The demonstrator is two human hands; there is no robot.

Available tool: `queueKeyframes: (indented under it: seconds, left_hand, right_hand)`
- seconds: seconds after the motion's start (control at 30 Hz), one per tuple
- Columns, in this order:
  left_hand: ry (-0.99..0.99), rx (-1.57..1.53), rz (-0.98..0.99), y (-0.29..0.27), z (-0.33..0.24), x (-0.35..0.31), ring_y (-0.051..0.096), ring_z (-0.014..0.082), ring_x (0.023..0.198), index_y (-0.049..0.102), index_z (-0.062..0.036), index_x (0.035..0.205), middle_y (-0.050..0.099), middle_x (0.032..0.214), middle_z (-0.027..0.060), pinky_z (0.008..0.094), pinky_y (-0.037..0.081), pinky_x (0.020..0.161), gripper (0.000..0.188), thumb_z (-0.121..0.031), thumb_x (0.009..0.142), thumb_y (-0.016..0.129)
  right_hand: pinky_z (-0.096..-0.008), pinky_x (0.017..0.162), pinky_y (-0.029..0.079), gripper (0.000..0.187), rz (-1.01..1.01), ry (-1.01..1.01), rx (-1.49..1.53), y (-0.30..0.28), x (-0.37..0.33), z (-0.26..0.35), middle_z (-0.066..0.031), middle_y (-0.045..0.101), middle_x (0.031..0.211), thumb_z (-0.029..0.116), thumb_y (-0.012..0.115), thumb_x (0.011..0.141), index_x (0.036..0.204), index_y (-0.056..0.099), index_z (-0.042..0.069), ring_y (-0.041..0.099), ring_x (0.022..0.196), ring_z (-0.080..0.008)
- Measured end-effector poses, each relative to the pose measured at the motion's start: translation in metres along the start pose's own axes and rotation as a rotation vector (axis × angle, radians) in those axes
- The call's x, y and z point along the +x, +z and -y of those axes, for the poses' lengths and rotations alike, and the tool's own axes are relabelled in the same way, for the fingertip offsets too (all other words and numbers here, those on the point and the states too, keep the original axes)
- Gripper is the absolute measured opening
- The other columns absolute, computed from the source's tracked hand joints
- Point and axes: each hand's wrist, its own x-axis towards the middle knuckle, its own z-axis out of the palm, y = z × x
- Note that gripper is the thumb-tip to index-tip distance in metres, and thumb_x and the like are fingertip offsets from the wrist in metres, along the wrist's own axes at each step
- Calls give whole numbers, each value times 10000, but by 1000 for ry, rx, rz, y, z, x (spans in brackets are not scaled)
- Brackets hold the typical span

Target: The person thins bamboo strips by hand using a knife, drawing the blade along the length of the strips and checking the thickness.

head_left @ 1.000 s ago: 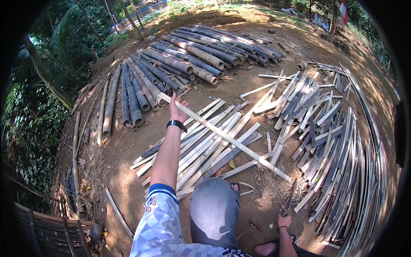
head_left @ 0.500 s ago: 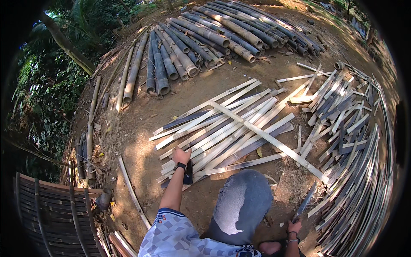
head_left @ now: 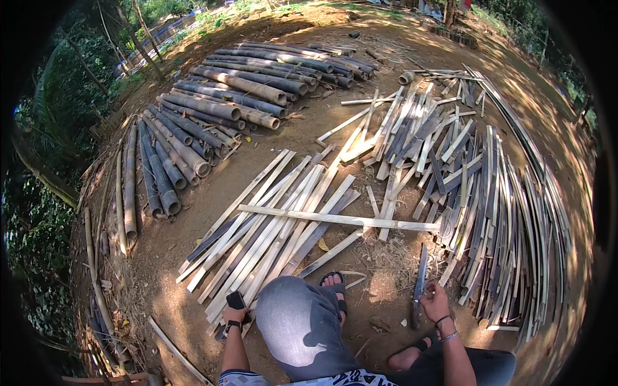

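The left hand (head_left: 235, 313) reaches down to the near ends of the split bamboo strips (head_left: 270, 241) and is closed around the dark end of one strip (head_left: 235, 300) at the bottom of that pile. The right hand (head_left: 435, 301) is closed around the handle of a long knife (head_left: 419, 283), whose blade points away from the body, its tip toward the frayed shavings on the dirt just ahead of the hand.

Between the two hands sit a raised knee in grey shorts (head_left: 302, 325) and a sandalled foot (head_left: 333, 283); the other foot (head_left: 412, 350) lies just behind the knife hand. Ahead of both hands, one long pale strip (head_left: 341, 220) lies crosswise over the pile. Beyond the right hand spreads a wide fan of thinner slats (head_left: 496, 212), and far ahead of the left hand lie whole round bamboo poles (head_left: 212, 122).

The risks, as I judge them: the gripped strip is packed among its neighbours, so dragging it out could shift the pile or tip the crosswise strip off. Split bamboo has sharp edges, and a sliding bare palm could be cut. The blade rests close to the bare feet, so a careless swing could catch a toe.
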Motion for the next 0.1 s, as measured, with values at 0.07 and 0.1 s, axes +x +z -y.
queueKeyframes:
  seconds: [0.07,0.1]
  left_hand:
    - [-13,-82,47,-9,-37,-11,597,311,1082,679,-7,991,676,1032,172,352,476,933,729,-572,543,786]
    - [-56,-121,66,-27,-41,-24,593,300,1106,686,-34,1004,675,1044,172,343,451,975,718,-586,553,774]
  right_hand:
    - [-402,915,453,544,30,0,37,-55,-28,40,-187,552,1134,176,724,732,1207,490,50,574,1046,-313]
    - [-402,937,440,542,67,-19,35,-73,-39,53,-188,549,1164,187,723,733,1210,494,69,565,1069,-305]
